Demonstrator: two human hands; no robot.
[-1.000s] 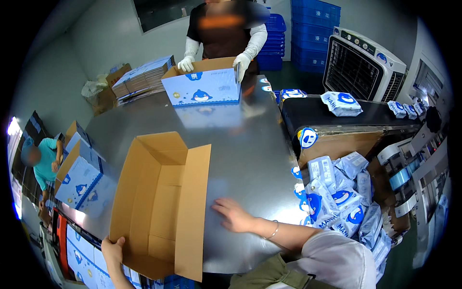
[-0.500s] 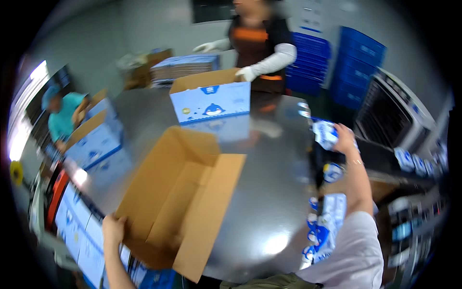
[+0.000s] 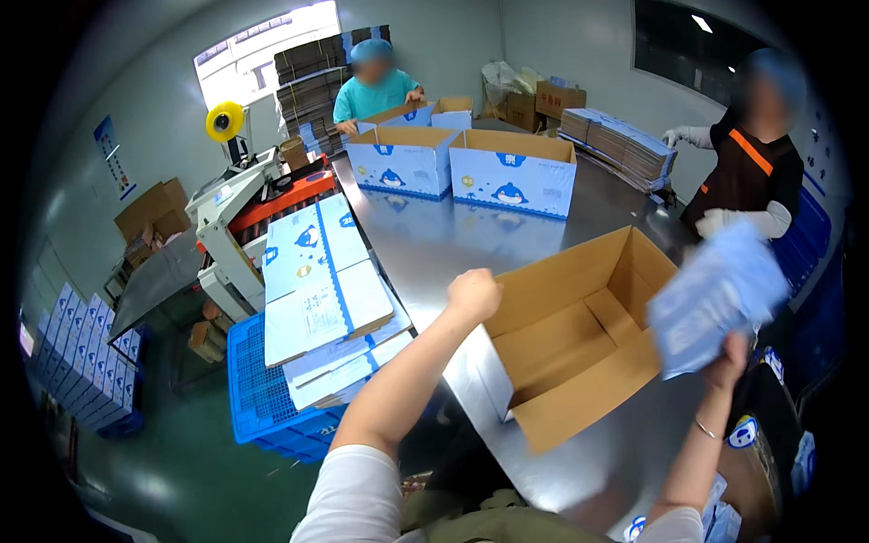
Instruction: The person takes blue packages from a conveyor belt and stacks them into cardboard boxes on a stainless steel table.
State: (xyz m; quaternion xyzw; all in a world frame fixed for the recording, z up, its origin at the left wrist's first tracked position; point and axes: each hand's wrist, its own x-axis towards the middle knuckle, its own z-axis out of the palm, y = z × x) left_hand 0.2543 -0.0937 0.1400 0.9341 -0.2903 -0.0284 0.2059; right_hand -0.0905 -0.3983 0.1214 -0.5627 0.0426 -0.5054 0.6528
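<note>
In front of me an open cardboard box (image 3: 554,342), brown inside and pale outside, lies on the metal table with a flap folded out toward me. My left hand (image 3: 477,294) is closed on the upper edge of its left end. Just right of the box, my right hand (image 3: 727,360) grips a blue-and-white plastic packet (image 3: 717,294) by its lower part and holds it up. The packet is smeared by motion. No contents show inside the box.
Printed boxes (image 3: 513,185) stand on the table (image 3: 425,271) beyond. A co-worker (image 3: 380,90) handles a box there; another person (image 3: 756,163) stands at the right. Flat cartons (image 3: 321,281) are stacked over a blue crate (image 3: 249,371), left. More packets (image 3: 721,516) lie low at the right.
My view has swung left. My right hand has brought the packet from the right side toward the box. My left hand stays on the box; the far person's printed box now stands among others.
</note>
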